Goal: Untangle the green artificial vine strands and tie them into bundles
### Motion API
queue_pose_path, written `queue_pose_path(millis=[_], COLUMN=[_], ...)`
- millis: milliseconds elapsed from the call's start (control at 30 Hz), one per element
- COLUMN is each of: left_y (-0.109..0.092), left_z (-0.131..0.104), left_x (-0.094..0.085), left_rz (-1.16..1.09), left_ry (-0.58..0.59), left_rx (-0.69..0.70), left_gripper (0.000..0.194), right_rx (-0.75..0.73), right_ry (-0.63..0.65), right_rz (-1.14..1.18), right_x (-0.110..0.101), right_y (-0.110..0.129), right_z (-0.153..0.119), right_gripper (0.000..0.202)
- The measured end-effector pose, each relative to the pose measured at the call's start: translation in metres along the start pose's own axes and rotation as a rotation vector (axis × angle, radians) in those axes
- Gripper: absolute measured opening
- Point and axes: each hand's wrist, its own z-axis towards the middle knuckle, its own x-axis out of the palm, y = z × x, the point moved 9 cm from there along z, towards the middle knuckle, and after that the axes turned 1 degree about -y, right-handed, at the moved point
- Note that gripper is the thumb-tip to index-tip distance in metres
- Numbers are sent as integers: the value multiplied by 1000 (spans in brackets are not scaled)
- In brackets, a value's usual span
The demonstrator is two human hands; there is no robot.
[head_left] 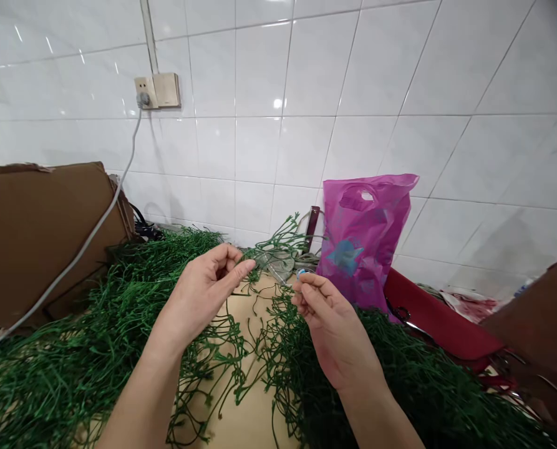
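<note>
My left hand (208,284) is closed, thumb against the fingers, pinching a green branching plastic stem (285,240) whose tips fan out to the right. My right hand (327,318) is pinched round a small blue item (301,273), with its fingertips just right of the stem. A thin clear strand or film shows between the two hands. Green stems lie below in a large heap on the left (119,312) and a darker heap on the right (413,374). Loose stems are scattered between them on the tan surface (245,411).
Behind my right hand stands a purple plastic bag (367,237). A cardboard box (44,231) is at the left, with a grey cable (95,227) hanging before it. Scissors (406,317) lie by a red object (446,318). White tiled wall (259,149) rises behind.
</note>
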Motion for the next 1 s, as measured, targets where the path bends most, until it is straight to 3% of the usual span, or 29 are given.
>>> queue_pose_path(millis=[100,200,267,367,433,500,633,733,833,933,1000], left_y=[-1,-1,-2,-7,-9,-11,-13,-12,-9,-4,-2], left_z=[-1,-1,-3,-9,-8,-5,-2,-1,1,1,2], left_x=[12,30,42,50,44,29,5,-3,5,17,17], left_rz=[-36,-73,-65,-3,80,170,267,307,225,80,59], left_ry=[86,191,289,409,360,221,-41,-146,-77,49,48], left_rx=[-16,-40,-27,26,53,70,71,66,75,73,68], left_gripper=[39,40,38,33,29,28,30,26,26,30,29], right_rx=[-27,34,66,35,-1,-5,29,93,123,20,-19], right_ry=[47,265,343,204,83,64,239,437,588,557,564], right_rz=[-112,-65,20,97,75,22,-137,-321,-529,-711,-814], right_x=[8,34,44,33,19,14,25,40,49,43,35], right_y=[-1,-6,-8,-9,-10,-12,-17,-25,-28,-10,7], right_z=[-7,-20,-25,-19,-13,-9,-11,-21,-30,-31,-33], right_gripper=[36,33,32,29,30,29,19,7,2,7,8])
